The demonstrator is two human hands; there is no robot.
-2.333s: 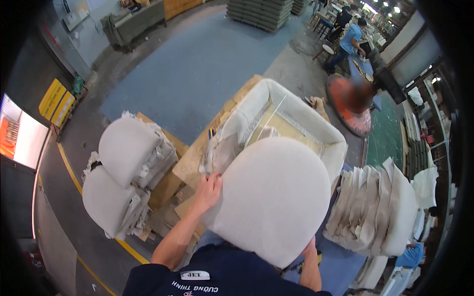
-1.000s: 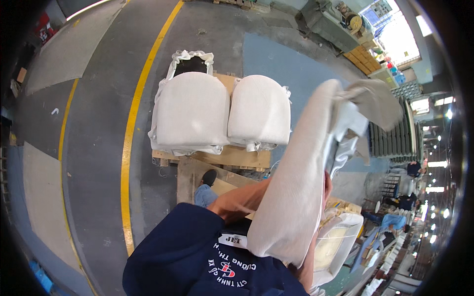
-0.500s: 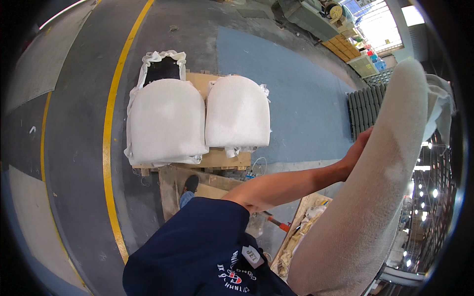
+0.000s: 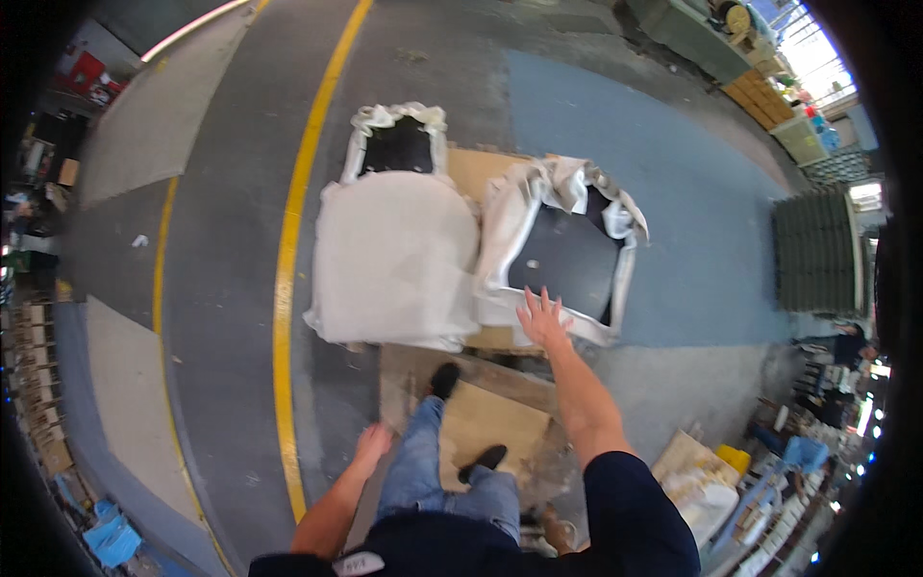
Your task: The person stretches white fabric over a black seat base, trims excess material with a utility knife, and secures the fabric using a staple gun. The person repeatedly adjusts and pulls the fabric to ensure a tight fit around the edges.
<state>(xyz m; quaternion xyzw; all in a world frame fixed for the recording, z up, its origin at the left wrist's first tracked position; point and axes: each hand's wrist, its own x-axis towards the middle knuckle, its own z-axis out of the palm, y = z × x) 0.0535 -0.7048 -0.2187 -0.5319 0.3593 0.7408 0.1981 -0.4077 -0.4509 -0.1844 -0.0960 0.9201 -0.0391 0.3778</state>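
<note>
nearest are two legs in blue jeans [image 4: 411, 466], with two dark shoes [image 4: 444, 381] by a light wooden sheet [image 4: 495, 428], which lies between the person and the pads. to its left hangs the left hand [image 4: 373, 442], well apart from the pads, its fingers loosely bent; i cannot tell whether that grip is clenched. near right, beyond the dark sleeve, sits a pale upholstered piece [image 4: 700, 505]. farther off, the right hand [image 4: 546, 322] reaches over the near edge of the right-hand pad [image 4: 567, 255], its grip released with fingers spread; whether the fingertips touch is unclear. that pad lies dark side up, gathered pale cloth around its rim, on the right of the group. a pale-faced pad [image 4: 394, 250] stands just beside it and crowds its left side; a far pad [image 4: 396, 146], also dark side up in frilled cloth, lies beyond that one. a brown board [image 4: 481, 168] shows between them. counted by what shows: three pads, one pale side up and two dark side up; any lower layers are hidden. two yellow lines, a broad line [image 4: 312, 144] and a thin line [image 4: 165, 260], cross the floor at left. far right stands one grey-green stack [image 4: 817, 255], and farther yet one grey cabinet [image 4: 687, 34].
</note>
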